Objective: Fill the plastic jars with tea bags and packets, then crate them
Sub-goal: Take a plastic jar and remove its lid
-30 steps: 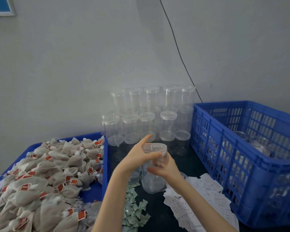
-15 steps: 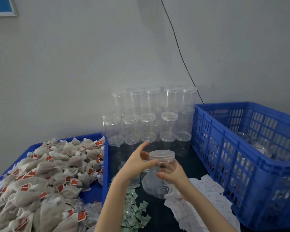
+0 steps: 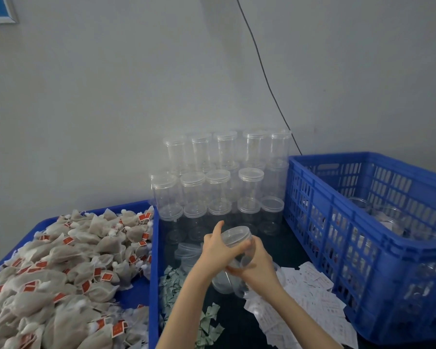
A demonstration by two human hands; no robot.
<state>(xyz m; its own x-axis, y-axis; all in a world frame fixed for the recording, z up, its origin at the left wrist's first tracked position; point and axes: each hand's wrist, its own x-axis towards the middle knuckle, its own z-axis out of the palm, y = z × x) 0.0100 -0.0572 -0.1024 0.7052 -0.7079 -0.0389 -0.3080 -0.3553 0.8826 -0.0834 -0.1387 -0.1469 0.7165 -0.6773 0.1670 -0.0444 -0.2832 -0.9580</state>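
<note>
- A pale grey wall (image 3: 111,109) is filling the upper half of the view, with a thin black cable (image 3: 262,71) running down it toward the stacked jars.
- A dark bench (image 3: 237,328) is carrying everything below the wall.
- A blue tray (image 3: 153,273) is sitting at the left, heaped with tea bags (image 3: 61,268) that are showing small red tags.
- A blue slatted crate (image 3: 363,248) is standing at the right, with several clear jars lying inside it, blurred behind the slats.
- A stack of empty lidded jars (image 3: 222,177) is standing against the wall between the tray and the crate, in roughly 3 tiers.
- A spread of white paper packets (image 3: 312,298) is lying on the bench just beside the crate's near corner.
- A scatter of small green packets (image 3: 181,293) is lying on the bench just beside the tray's right wall.
- A clear plastic jar (image 3: 224,283) is being held tilted above the bench, in front of the stack and between the 2 packet piles; it looks empty.
- The right hand (image 3: 259,268) is gripping the jar's body from the right, fingers curled round it.
- The left hand (image 3: 215,250) is gripping the jar's lid (image 3: 237,236), fingers wrapped over its rim and the thumb sticking up.
- Whether the lid is seated fully on the jar cannot be told.
</note>
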